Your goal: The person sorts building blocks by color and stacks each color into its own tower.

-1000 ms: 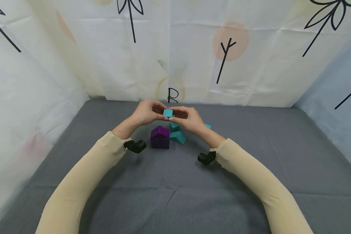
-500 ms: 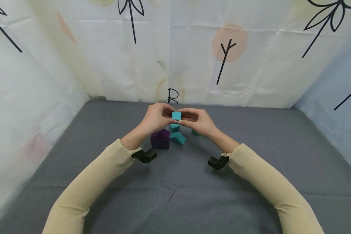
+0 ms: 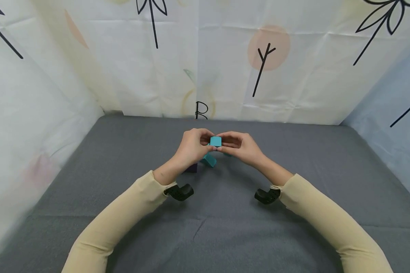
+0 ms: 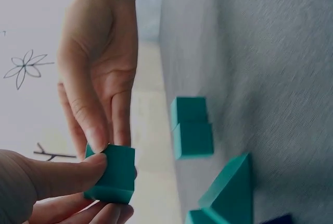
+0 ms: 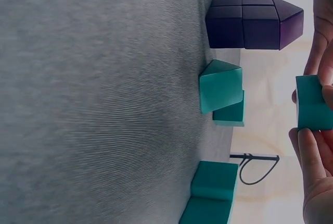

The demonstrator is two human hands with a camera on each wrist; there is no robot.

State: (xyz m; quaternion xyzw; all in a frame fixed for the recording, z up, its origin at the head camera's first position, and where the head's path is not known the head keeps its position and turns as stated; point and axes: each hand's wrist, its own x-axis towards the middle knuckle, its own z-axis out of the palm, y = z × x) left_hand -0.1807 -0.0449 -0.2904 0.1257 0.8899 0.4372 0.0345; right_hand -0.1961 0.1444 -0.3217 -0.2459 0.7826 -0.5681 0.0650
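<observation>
A small teal cube block (image 3: pixel 216 141) is pinched between the fingertips of both hands, held up off the table. My left hand (image 3: pixel 193 146) grips its left side and my right hand (image 3: pixel 242 147) its right side, thumbs nearest me. Beyond and below them lies a teal wedge block (image 5: pixel 221 86), with another teal block (image 5: pixel 231 110) close behind it. Two teal cubes (image 4: pixel 192 127) sit side by side on the cloth, mostly covered by the right hand in the head view. A purple block house (image 5: pixel 244 23) with a pointed top stands left of the wedge, largely behind my left hand.
Grey cloth (image 3: pixel 225 235) covers the table, with creases near the front. White patterned fabric (image 3: pixel 225 68) hangs along the back and both sides. A black wrist device (image 3: pixel 181 192) sticks out below the left wrist, another (image 3: pixel 268 196) below the right.
Both hands have carried the teal cube to the right and slightly nearer to me. The left hand now covers most of the purple blocks; the blocks on the table look unmoved.
</observation>
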